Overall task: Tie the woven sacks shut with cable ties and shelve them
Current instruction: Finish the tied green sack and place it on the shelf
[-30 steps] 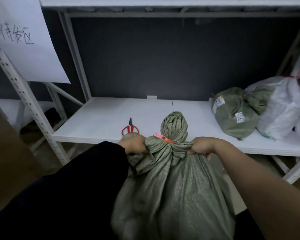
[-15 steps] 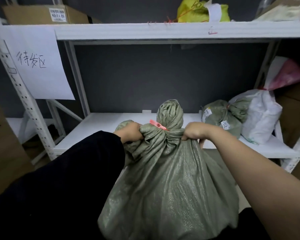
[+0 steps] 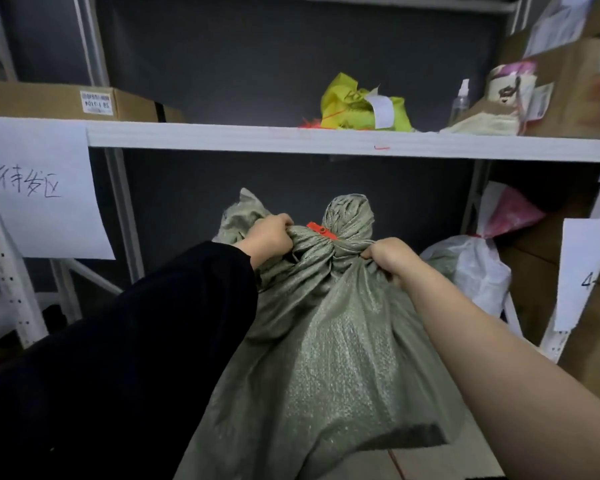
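Green sack (image 3: 326,358): left fist (image 3: 269,237), right fist (image 3: 388,258)

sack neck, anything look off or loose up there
Mostly fine: the red tie cinches the sack at its neck; the left hand and right hand grip fabric just below it. One oddity: a flap of sack cloth sticks up behind the left hand, seemingly outside the tie. No tear or spill shows.
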